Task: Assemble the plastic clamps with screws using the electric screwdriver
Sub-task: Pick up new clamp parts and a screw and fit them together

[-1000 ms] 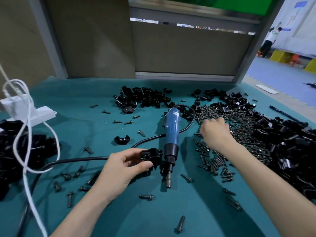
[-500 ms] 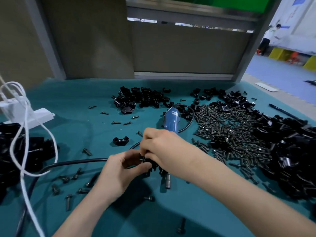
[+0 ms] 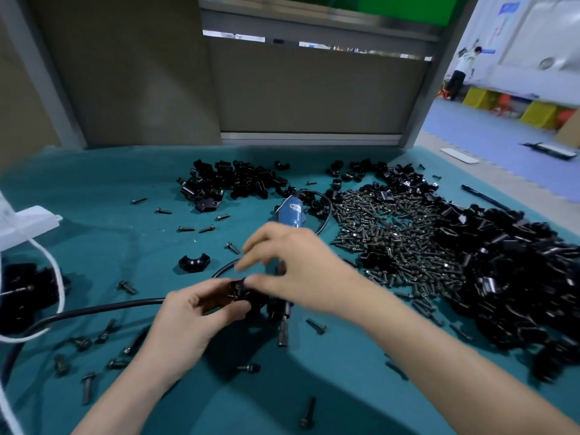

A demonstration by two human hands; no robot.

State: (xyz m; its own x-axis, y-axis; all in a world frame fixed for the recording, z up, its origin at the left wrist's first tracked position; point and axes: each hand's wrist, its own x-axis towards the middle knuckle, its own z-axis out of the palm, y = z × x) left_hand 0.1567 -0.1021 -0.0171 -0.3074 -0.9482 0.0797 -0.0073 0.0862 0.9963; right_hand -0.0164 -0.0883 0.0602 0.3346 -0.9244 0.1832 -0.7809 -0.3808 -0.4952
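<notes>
My left hand (image 3: 191, 324) grips a black plastic clamp (image 3: 240, 295) just above the teal table (image 3: 103, 243). My right hand (image 3: 298, 268) hovers over it. Its thumb tip touches the clamp's top and its fingers spread loosely above, though motion blur hides whether a screw sits under the thumb. The blue electric screwdriver (image 3: 292, 211) lies on the table beneath both hands, with its bit (image 3: 283, 335) pointing toward me. A large pile of dark screws (image 3: 392, 243) lies to the right of the screwdriver.
Black clamp parts lie in heaps at the back centre (image 3: 232, 183), along the right side (image 3: 518, 277) and at the left edge (image 3: 25, 293). One clamp half (image 3: 194, 263) sits alone. Loose screws (image 3: 307, 412) scatter in front. The black cable (image 3: 94, 309) and a white cord (image 3: 59, 277) cross the left.
My right hand left the screw pile and came over to the clamp in my left hand. Its fingers have now spread and lifted. The screwdriver has not moved.
</notes>
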